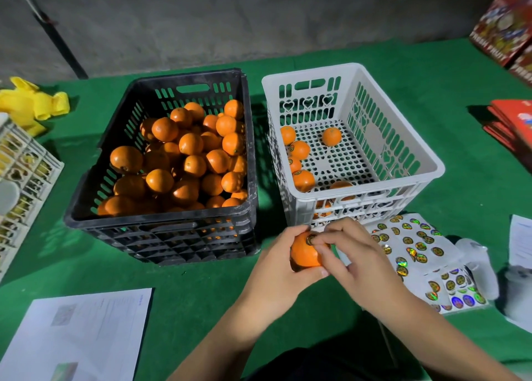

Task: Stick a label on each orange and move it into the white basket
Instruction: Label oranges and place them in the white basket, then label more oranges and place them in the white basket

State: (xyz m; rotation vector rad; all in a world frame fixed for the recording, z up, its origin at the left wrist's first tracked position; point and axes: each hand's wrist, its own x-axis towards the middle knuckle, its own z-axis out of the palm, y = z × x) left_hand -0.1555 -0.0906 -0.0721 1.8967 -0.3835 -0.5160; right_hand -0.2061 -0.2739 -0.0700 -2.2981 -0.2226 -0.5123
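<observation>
Left hand (276, 261) cupped around one orange (305, 254), fingers wrapped under and behind it, held just in front of white basket (426, 176) near-wall, above green table cover (201, 288). Right hand (354, 254) pinched at top of same orange, fingertips (319, 241) pressing round label (310, 239) onto peel; other fingers curled loosely. White basket on right w/ a few oranges inside, mostly along its left side, one (331, 136) alone toward the back, several showing a dark round sticker. Black crate (161, 228) just left of basket, nearly touching, heaped w/ unlabelled oranges (184, 161). Sticker sheets (417, 254) flat on cover right of hands, partly under right wrist, holographic dots in rows w/ gaps. White paper sheet (80, 337) at near-left corner. Yellow plastic item (31, 104) far left, red boxes (506, 26) far right; white object beside sticker sheets too blurred to ID.
</observation>
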